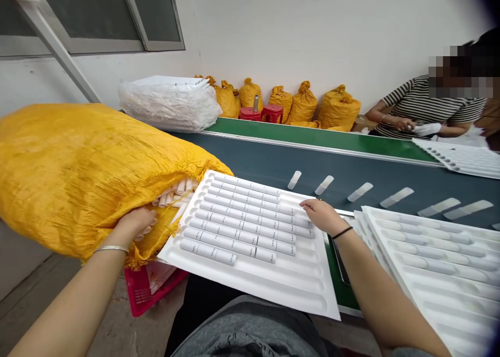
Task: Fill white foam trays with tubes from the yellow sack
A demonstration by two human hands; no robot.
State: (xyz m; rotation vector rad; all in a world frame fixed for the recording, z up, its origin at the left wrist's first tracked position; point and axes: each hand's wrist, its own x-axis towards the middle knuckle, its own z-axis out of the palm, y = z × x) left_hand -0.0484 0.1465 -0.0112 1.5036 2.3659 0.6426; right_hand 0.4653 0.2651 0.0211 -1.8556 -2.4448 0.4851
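Note:
A white moulded tray (289, 289) with long grooves leans over my lap, and rows of short white tubes (228, 233) with small dark print fill much of it. At its left stands the open mouth of a big yellow woven sack (97, 164), where more loose white tubes (179, 188) show. My left hand (138, 222) is at the sack's mouth, its fingers curled around white tubes whose ends peek out. Over the tray's upper right corner is my right hand (322, 215), fingers closed together near the row ends; what they pinch, if anything, is hidden.
White tubes (359, 192) lie spaced along a dark conveyor belt (258, 156) with green borders. Stacked trays (437, 289) stand at right, a wrapped tray pile (172, 104) at back left. A red basket (136, 294) is below. Across sits a co-worker (422, 107) in stripes.

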